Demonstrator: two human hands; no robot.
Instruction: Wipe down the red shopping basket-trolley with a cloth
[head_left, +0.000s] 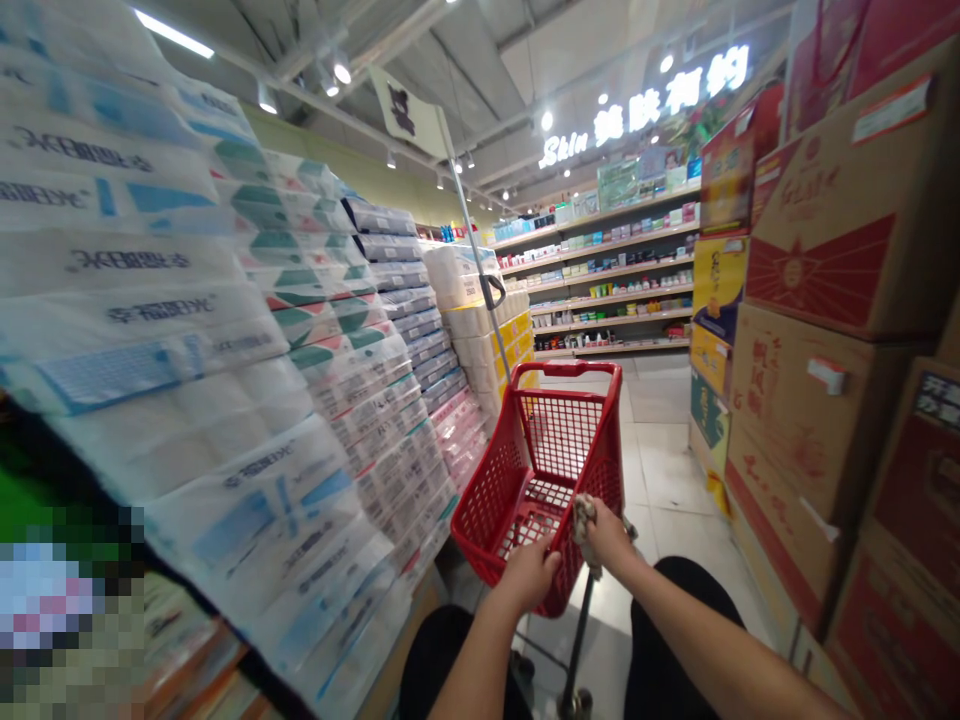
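Note:
A red plastic shopping cart (525,450) stands in front of me in a store aisle, with nothing visible in its basket. My left hand (529,572) is closed over the near rim or handle of the cart. My right hand (606,537) grips the same rim further right, with a crumpled light cloth (583,517) bunched under its fingers. A thin grey pole (480,275) with a small flag rises from the cart.
Stacked packs of toilet paper and tissue (247,400) wall the left side. Cardboard boxes (825,330) are piled high on the right. Shelves of bottles (607,290) cross the far end under a lit sign. Tiled floor (660,440) runs between.

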